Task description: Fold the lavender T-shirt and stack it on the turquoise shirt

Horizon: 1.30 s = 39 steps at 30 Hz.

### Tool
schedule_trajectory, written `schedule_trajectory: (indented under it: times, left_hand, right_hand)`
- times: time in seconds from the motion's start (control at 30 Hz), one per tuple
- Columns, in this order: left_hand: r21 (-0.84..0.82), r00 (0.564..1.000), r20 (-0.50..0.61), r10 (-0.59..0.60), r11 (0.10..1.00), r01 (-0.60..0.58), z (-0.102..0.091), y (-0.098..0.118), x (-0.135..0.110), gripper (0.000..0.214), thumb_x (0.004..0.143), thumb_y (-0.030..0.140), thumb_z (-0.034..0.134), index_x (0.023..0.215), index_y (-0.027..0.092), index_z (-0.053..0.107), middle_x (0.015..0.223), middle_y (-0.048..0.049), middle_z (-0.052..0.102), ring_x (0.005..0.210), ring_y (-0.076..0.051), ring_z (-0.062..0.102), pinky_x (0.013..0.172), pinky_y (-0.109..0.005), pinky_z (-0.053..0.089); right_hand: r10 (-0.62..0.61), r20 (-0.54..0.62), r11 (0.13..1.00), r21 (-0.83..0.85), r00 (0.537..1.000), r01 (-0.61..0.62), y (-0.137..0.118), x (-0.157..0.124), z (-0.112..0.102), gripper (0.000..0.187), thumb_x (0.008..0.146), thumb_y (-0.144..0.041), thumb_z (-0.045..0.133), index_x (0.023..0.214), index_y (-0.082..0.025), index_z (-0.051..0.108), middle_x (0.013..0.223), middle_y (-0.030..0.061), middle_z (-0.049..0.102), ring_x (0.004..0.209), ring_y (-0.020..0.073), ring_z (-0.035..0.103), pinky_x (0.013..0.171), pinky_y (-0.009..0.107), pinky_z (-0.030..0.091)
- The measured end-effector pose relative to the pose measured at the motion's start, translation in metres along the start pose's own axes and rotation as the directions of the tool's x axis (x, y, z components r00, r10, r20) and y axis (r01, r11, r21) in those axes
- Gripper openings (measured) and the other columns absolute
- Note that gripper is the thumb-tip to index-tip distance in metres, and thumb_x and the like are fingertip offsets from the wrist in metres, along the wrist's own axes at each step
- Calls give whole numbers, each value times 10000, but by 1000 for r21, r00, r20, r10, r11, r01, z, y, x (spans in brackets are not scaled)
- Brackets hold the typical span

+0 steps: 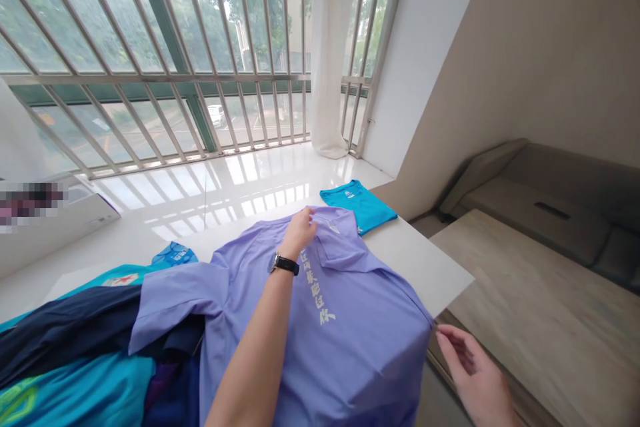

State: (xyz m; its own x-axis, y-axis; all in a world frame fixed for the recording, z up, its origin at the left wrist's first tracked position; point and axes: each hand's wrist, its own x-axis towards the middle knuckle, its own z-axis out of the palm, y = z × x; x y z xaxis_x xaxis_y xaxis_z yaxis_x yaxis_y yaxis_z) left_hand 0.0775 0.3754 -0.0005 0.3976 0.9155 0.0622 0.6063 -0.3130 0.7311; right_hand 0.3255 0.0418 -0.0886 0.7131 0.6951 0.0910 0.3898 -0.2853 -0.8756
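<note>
1. With left hand (pixel 299 232), grips lavender T-shirt (pixel 375 320) near the collar.
2. With right hand (pixel 475 372), pinches its side edge.
3. Has it spread over white surface (pixel 423 263), beside folded turquoise T-shirt (pixel 367 207).

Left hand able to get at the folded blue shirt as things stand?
Probably yes: the left hand is close, at the collar of the purple shirt, and the folded blue shirt lies largely uncovered. The hand would likely have to leave the collar first.
</note>
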Motion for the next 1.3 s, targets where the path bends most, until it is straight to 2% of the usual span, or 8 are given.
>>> schedule_trajectory:
  times: [0.13,0.27,0.5,0.7,0.9,1.07,1.2,1.3]
  left_hand:
    - [-6,971,225,-78,997,81,-5,5,-7,84,857,140,593,900,141,665,723,-58,729,757,-199,705,720,-285,562]
    - [-28,915,384,-126,989,147,2,16,-11,56,853,155,606,888,133,644,660,-48,724,631,-178,711,565,-230,555]
    - [24,903,395,-169,985,174,6,21,-11,175,790,151,659,963,150,640,602,-15,699,634,-188,719,551,-224,555]
    - [122,951,270,-148,985,118,2,23,-15,207,729,178,696,935,161,674,612,-56,701,668,-253,710,633,-306,549]
    - [174,973,206,-103,982,67,7,28,-17,392,661,186,759,1039,146,666,764,-109,736,804,-313,711,726,-357,530]
    - [181,977,196,-80,982,44,12,24,-15,377,633,130,740,1004,149,676,850,-120,737,842,-309,702,738,-354,522]
    - [160,980,187,-74,986,44,13,21,-14,334,619,94,716,935,196,681,810,-92,730,851,-311,695,747,-369,524]
    - [128,980,188,-63,991,39,13,20,-14,314,604,62,708,866,232,677,721,-65,706,837,-317,689,761,-392,523]
  right_hand:
    - [-129,37,984,-117,991,132,-32,12,6,388,839,-571,592,1004,-232,681,1001,71,751,896,239,712,863,351,569]
    - [-296,71,913,-273,953,304,-48,34,10,351,879,-541,531,997,-251,688,1045,72,726,914,246,680,882,385,530]
    - [-289,308,853,-347,907,389,-58,80,23,412,823,-547,564,1034,-225,711,920,71,725,744,221,664,729,355,557]
    - [-358,369,821,-312,858,477,-81,80,46,280,855,-489,544,858,-243,678,875,62,726,781,225,673,729,336,532]
    - [-292,280,911,-211,915,355,-82,65,46,285,871,-516,535,879,-249,636,863,45,738,720,200,694,679,305,551]
    - [-201,340,955,-141,919,261,-73,62,34,324,815,-533,597,940,-244,673,960,69,760,799,224,722,771,336,572]
    - [-48,418,999,27,907,41,-60,58,15,413,759,-576,663,954,-217,717,928,81,768,892,247,727,824,333,574]
    - [72,453,984,115,889,-138,-46,50,1,449,753,-612,671,942,-210,735,828,63,758,733,211,711,614,275,562]
